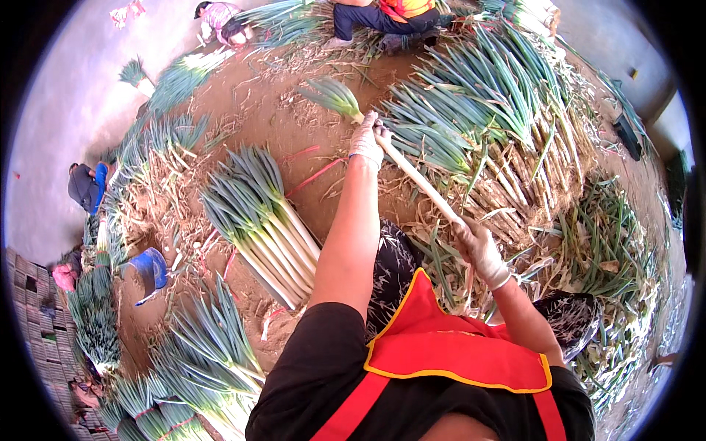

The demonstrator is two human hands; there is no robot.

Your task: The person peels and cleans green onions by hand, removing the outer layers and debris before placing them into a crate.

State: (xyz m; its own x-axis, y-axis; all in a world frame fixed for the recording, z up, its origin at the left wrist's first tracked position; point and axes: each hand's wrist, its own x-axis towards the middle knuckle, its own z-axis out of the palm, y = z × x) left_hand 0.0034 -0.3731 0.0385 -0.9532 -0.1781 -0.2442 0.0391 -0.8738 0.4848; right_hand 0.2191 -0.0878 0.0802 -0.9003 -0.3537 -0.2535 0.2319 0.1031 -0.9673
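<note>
A long green onion (421, 181) with a pale, bare stalk slants in front of me, its leafy top pointing away to the left. My left hand (365, 140), in a whitish work glove, is closed around the stalk just below the leaves. Gloved as well, my right hand (476, 250) grips the same stalk near its lower end; the root tip is hidden by the hand. To the left of my left forearm lies a neat row of onions with clean white stalks (276, 246). Right of my hands spreads a large heap of onions with brown, soil-covered stalks (526, 173).
Peeled leaves and scraps (607, 250) pile up at the right. A blue bucket (151, 270) lies at the left, near more onion bundles (202, 345). Red ties (316, 176) lie on the brown ground. Other people (386, 15) crouch or sit farther off.
</note>
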